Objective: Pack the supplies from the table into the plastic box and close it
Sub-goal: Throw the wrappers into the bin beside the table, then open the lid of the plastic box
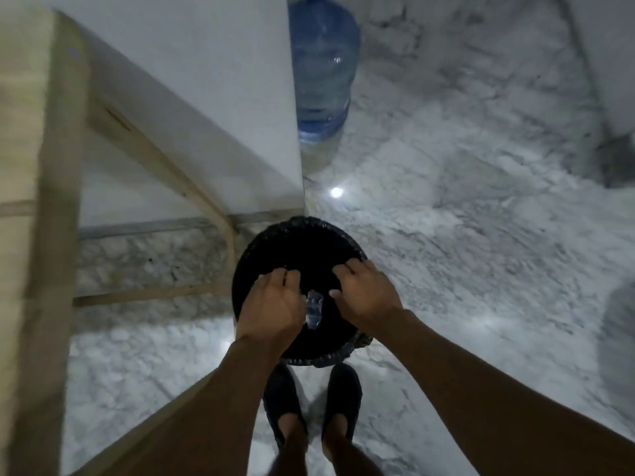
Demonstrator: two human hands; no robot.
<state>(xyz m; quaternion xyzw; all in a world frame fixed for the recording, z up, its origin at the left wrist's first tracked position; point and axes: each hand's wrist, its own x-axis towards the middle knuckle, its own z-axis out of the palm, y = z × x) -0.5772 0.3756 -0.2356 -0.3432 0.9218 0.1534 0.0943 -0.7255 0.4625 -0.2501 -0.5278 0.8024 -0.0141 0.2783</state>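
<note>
The left hand (271,304) and right hand (364,293) are being held apart, loose-fingered, over the black bin (302,242), a clear scrap (314,309) between them, whether gripped cannot be told; the plastic box is being seen nowhere near the bin, so packing is being judged unfinished

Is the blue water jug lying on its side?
No, the blue water jug stands upright on the marble floor, cap end up.

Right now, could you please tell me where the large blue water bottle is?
In the head view, the water bottle stands on the marble floor at upper centre, beside the white wall corner, beyond the black bin.
</note>
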